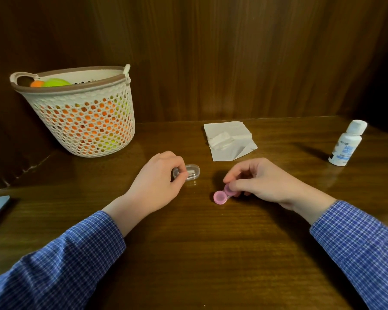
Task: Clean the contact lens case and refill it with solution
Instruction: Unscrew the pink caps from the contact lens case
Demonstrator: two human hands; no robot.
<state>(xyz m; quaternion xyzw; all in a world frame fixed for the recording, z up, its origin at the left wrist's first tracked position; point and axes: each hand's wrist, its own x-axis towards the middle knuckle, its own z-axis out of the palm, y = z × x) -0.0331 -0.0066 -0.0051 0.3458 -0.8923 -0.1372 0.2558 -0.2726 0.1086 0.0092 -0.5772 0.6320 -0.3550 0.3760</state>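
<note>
Pinching the pink case [222,196] low over the table [188,253], our right hand [262,182] seems to be opening it; our left hand [157,184] grips a clear box [192,172]. Next, we judge, comes the tissue [229,139], then the bottle [346,146].

Wooden table [188,253] before a dark wood wall. Left hand [157,182] pinches a small clear plastic box [192,172] resting on the table. Right hand [262,182] grips a pink lens case [222,196], one round well uncovered. Behind: unfolded white tissue [230,140]; white bottle [347,146], upright, far right; perforated basket [81,113], far left, holding orange and green items.
</note>
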